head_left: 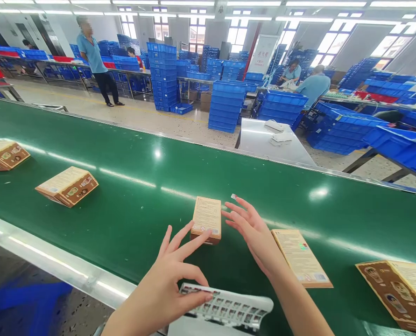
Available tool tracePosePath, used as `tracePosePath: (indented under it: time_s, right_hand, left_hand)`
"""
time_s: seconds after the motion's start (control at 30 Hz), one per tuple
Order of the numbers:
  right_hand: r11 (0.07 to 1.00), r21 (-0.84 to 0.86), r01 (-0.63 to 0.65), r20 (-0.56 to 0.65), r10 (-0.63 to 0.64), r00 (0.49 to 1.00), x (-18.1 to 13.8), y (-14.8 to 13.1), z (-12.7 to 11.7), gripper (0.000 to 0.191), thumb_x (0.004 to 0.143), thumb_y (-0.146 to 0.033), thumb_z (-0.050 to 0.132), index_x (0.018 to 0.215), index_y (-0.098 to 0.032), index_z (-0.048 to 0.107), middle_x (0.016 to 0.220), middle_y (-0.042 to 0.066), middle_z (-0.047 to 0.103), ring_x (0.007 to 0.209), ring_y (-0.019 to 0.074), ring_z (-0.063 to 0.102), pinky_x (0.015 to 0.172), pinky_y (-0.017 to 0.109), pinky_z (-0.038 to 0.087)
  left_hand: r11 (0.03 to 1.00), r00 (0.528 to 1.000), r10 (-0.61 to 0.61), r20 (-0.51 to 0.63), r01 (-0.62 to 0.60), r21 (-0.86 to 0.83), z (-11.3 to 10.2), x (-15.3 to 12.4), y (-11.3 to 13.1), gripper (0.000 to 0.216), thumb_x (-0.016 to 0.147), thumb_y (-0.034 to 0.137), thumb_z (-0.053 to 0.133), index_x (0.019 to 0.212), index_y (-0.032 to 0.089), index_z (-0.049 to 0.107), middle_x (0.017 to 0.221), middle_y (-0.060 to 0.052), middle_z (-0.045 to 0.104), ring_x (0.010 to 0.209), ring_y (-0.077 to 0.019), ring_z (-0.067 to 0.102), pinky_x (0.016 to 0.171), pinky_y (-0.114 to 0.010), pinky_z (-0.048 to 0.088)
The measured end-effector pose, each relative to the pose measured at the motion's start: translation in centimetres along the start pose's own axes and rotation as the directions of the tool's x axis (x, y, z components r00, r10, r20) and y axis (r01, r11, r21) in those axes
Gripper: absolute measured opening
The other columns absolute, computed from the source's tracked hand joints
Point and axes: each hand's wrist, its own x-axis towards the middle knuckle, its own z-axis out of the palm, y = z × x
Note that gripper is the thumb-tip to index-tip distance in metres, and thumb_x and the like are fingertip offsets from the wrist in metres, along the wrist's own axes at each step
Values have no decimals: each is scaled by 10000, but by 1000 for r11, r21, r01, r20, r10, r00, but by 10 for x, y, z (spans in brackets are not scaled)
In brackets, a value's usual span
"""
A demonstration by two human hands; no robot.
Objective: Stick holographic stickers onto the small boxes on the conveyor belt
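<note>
Between its thumb and index finger, my left hand (174, 275) pinches a curled white sheet of stickers (241, 310) with rows of small labels. Its other fingers are spread, with fingertips at the near edge of a small brown and cream box (208, 212) lying on the green belt. To the right of that box, my right hand (251, 231) has its fingers apart and carries a small sticker (234, 196) at one fingertip. Under my right forearm lies another box (304, 256), partly covered, with a small shiny sticker (303, 246) on its cream face.
The green conveyor belt (130, 233) crosses the view, edged by a metal rail (64, 261). More boxes lie left (67, 186), far left (4, 155) and right (400, 294). Beyond are a metal table (260, 140), stacked blue crates (227, 107) and a standing person (95, 58).
</note>
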Motion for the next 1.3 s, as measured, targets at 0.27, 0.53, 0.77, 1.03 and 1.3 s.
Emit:
tracePosePath:
  time_s: [0.27, 0.53, 0.77, 1.03, 1.3]
  right_hand:
    - [1000, 4, -27, -107, 27, 994, 11, 9, -1, 369, 729, -516, 852, 905, -200, 784, 1168, 101, 745, 1143, 313, 648, 932, 403, 519]
    - [999, -18, -40, -214, 35, 976, 2, 16, -9, 350, 679, -502, 875, 844, -199, 811, 1113, 88, 760, 1077, 307, 662, 894, 377, 537]
    - [995, -96, -6, -284, -21, 959, -7, 15, -18, 371, 711, -523, 845, 891, -202, 805, 1045, 88, 772, 1019, 303, 687, 821, 370, 580]
    - [927, -374, 35, -313, -161, 936, -16, 7, -30, 370, 772, -570, 752, 844, -209, 717, 1048, 107, 758, 891, 299, 697, 752, 407, 558]
    - [817, -576, -22, -304, -189, 934, 1, -10, -56, 436, 738, -544, 726, 986, -250, 520, 770, 45, 765, 707, 301, 711, 674, 416, 516]
  left_hand:
    - [993, 990, -34, 139, 49, -109, 11, 16, -1, 56, 856, 286, 769, 805, 276, 790, 1652, 73, 306, 1568, -364, 128, 1256, -650, 50]
    - [990, 970, 54, 236, -21, -140, 12, 21, 5, 52, 811, 303, 827, 772, 271, 816, 1658, 88, 241, 1561, -368, 132, 1257, -635, 106]
    - [988, 949, 117, 294, -82, -131, 15, 30, 12, 25, 797, 292, 840, 805, 269, 841, 1668, 71, 194, 1555, -386, 135, 1250, -645, 106]
    - [986, 940, 122, 318, -79, -146, 26, 38, 21, 95, 785, 362, 848, 837, 283, 850, 1664, 89, 200, 1557, -400, 109, 1247, -660, 89]
    - [979, 941, 154, 302, -105, -174, 36, 45, 31, 53, 779, 321, 846, 796, 271, 841, 1665, 81, 221, 1561, -391, 128, 1254, -641, 88]
